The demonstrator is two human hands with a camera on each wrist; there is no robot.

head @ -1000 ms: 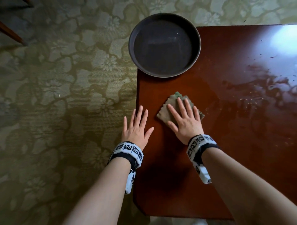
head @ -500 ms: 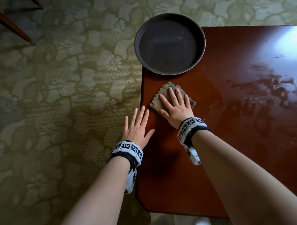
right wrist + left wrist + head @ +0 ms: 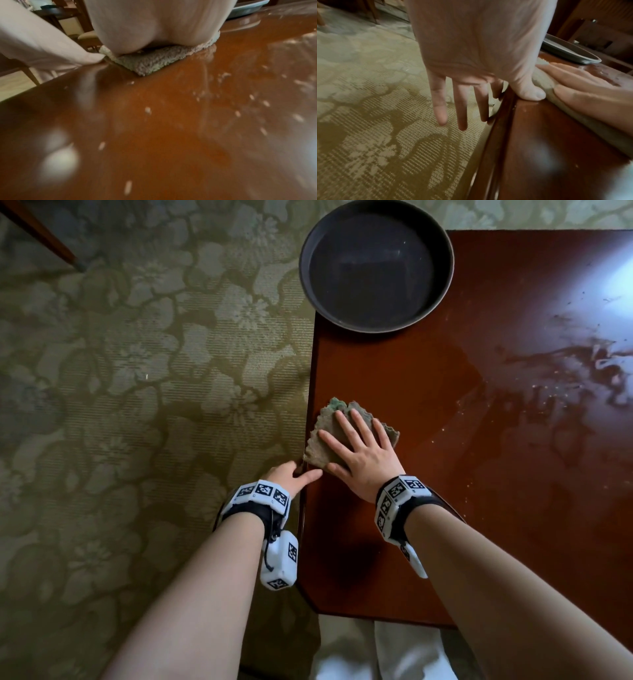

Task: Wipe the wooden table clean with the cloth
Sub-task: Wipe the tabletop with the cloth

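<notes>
Right hand (image 3: 363, 460) laid flat on the cloth (image 3: 329, 419), fingers (image 3: 346, 426) straight and spread, pressing rather than gripping, most likely to load the whole pad evenly during a wipe. Cloth sitting lower centre of the head view, hard against the left edge of the tabletop (image 3: 445, 508), one corner seeming to reach just past that edge. Left hand (image 3: 291, 475) waiting at the same edge directly below the cloth: thumb resting on the rim, the other 4 fingers (image 3: 460, 108) hanging straight and relaxed over the carpet (image 3: 137, 405), holding nothing. Probably placed there to steady the body or to catch what gets pushed off, though that is only a judgement.

Cloth thick, nubbly, looped like terry, grey-green, with a wavy scalloped border. Tabletop dark red-brown wood, glossy and hard, mirroring window light at upper right. Pale crumbs (image 3: 147, 110) and smeared streaks across the right half, so much wiping apparently left. Round dark tray (image 3: 376, 265) with a low raised rim at top centre, overhanging the far left corner. Carpet ribbed, olive, woven with large flowers.
</notes>
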